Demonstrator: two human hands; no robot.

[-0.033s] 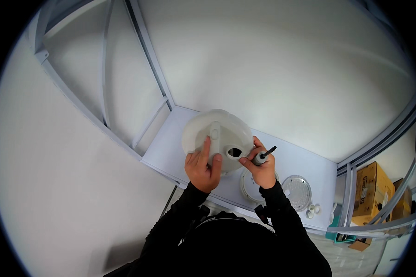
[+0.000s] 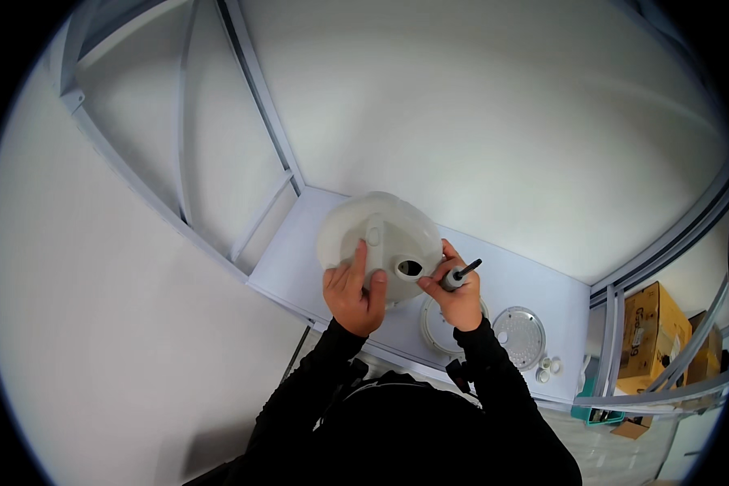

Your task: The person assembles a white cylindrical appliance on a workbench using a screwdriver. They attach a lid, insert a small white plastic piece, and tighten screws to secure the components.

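Note:
An off-white rounded plastic shell (image 2: pixel 417 223) is held up over the table, its hollow side facing me. A raised bar runs down its middle, and beside that is a round collar (image 2: pixel 409 267) with a dark opening. My left hand (image 2: pixel 354 296) is closed about the lower bar, index finger along it and thumb on the other side. At the shell's right edge, my right hand (image 2: pixel 459 296) steadies the rim near the collar. A screwdriver (image 2: pixel 455 279) with a grey handle and dark shaft is also gripped in that hand, its tip pointing up and right, away from the shell.
A white round part (image 2: pixel 437 332) lies partly under my right hand. To its right sit a perforated round disc (image 2: pixel 522 338) and several small white pieces (image 2: pixel 547 368). Frame posts border the white table (image 2: pixel 502 271). Cardboard boxes (image 2: pixel 652 336) and a teal basket (image 2: pixel 595 415) stand beyond its right end.
The shell and both hands have shifted very slightly left. The grip of each hand looks the same.

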